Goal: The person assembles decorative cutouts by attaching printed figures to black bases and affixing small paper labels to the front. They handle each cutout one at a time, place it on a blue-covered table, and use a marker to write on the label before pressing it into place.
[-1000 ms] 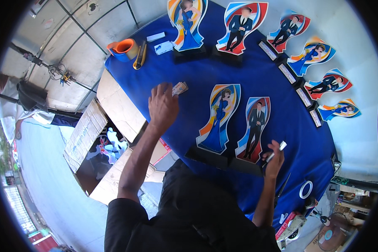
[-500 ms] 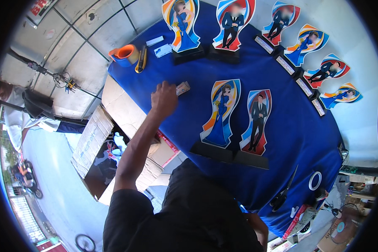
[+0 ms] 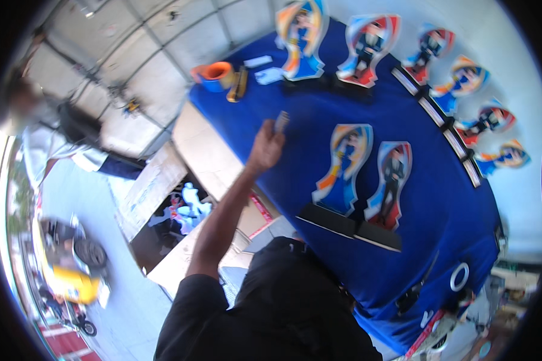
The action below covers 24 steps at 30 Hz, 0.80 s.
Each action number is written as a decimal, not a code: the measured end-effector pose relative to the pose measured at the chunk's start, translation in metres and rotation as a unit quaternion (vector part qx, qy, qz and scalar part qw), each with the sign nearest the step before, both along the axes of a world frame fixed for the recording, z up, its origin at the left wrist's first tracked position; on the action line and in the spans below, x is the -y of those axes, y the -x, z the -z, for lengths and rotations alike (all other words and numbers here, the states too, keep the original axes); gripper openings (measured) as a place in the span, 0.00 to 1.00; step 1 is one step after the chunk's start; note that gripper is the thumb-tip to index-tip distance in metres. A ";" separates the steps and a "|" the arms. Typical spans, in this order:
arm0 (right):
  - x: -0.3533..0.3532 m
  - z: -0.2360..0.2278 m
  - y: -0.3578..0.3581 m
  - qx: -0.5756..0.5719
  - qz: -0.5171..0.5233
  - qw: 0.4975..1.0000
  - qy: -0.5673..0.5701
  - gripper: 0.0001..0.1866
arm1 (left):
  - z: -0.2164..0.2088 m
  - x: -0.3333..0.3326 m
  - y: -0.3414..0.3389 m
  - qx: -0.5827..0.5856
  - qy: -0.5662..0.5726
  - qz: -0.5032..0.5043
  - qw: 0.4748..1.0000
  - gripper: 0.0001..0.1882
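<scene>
My left hand reaches over the blue-covered table, its fingers closed on a small printed slip that now shows nearly edge-on and blurred. To the right of that hand stand two cutout trophies on black bases: one with a figure in a blue gown, the other with a dark-suited figure. My right hand is out of sight. Beyond my left hand lie pale paper pieces, a yellow-handled cutter and an orange-and-blue tape roll.
More trophies line the table's far and right edges, several with white labels on their bases. Scissors and a white tape ring lie at the near right. An open carton stands left; a person is beyond it.
My left hand has lifted the slip and tilted it upright. My view has swung, so the table appears shifted right. My right hand has left the picture; a yellow vehicle has appeared outside.
</scene>
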State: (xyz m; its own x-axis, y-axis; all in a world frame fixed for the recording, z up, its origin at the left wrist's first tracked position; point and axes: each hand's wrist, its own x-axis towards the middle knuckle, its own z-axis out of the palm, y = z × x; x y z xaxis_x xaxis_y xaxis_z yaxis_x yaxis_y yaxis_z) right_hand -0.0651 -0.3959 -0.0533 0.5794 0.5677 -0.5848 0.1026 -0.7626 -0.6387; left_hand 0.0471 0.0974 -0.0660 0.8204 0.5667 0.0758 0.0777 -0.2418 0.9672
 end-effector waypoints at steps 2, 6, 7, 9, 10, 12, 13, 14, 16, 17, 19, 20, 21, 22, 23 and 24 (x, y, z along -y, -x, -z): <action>-0.012 0.003 -0.013 0.003 -0.011 1.000 -0.003 0.10 | 0.001 0.002 0.005 0.059 0.164 -0.061 0.983 0.13; -0.036 0.008 -0.034 0.007 -0.035 0.999 0.003 0.11 | 0.002 0.004 0.010 0.127 0.252 -0.064 0.957 0.17; -0.040 0.009 -0.039 0.008 -0.039 0.999 0.005 0.11 | 0.003 0.005 0.009 0.132 0.242 -0.067 0.959 0.16; -0.048 0.011 -0.046 0.008 -0.048 0.999 0.009 0.11 | 0.006 0.007 0.008 0.110 0.241 -0.080 0.961 0.14; -0.052 0.012 -0.049 0.008 -0.053 0.998 0.011 0.11 | 0.007 0.008 0.008 0.121 0.237 -0.089 0.960 0.15; -0.058 0.013 -0.055 0.007 -0.061 0.998 0.013 0.12 | 0.009 0.009 0.008 0.113 0.239 -0.111 0.958 0.15; -0.061 0.012 -0.058 0.007 -0.064 0.998 0.015 0.12 | 0.009 0.010 0.009 0.125 0.241 -0.113 0.956 0.15; -0.064 0.012 -0.061 0.006 -0.068 0.998 0.016 0.12 | 0.010 0.010 0.010 0.115 0.241 -0.112 0.957 0.15; -0.069 0.011 -0.066 0.005 -0.072 0.997 0.018 0.12 | 0.009 0.009 0.012 0.112 0.235 -0.099 0.961 0.15; -0.071 0.011 -0.068 0.004 -0.073 0.997 0.019 0.13 | 0.008 0.008 0.012 0.118 0.240 -0.095 0.959 0.15; -0.073 0.012 -0.072 0.003 -0.073 0.997 0.020 0.13 | 0.007 0.007 0.011 0.114 0.232 -0.089 0.962 0.14; -0.072 0.013 -0.074 0.004 -0.074 0.997 0.021 0.13 | 0.006 0.006 0.011 0.113 0.226 -0.085 0.964 0.14; -0.071 0.015 -0.075 0.002 -0.070 0.997 0.022 0.13 | 0.007 0.006 0.010 0.114 0.217 -0.080 0.966 0.14; -0.069 0.015 -0.076 -0.001 -0.068 0.997 0.023 0.13 | 0.008 0.006 0.009 0.110 0.210 -0.081 0.968 0.14; -0.066 0.015 -0.077 -0.006 -0.065 0.998 0.023 0.14 | 0.010 0.006 0.009 0.103 0.207 -0.086 0.969 0.14; -0.062 0.013 -0.076 -0.015 -0.059 0.998 0.023 0.14 | 0.012 0.005 0.009 0.114 0.214 -0.090 0.966 0.14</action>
State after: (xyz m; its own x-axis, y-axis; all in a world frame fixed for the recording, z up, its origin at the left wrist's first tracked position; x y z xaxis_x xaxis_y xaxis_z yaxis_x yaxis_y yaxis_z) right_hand 0.0114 -0.3339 -0.0660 0.4920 0.6035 -0.6275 0.1745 -0.7745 -0.6080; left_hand 0.0383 0.0924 -0.0784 0.6955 0.7180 -0.0298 -0.1462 0.1819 0.9724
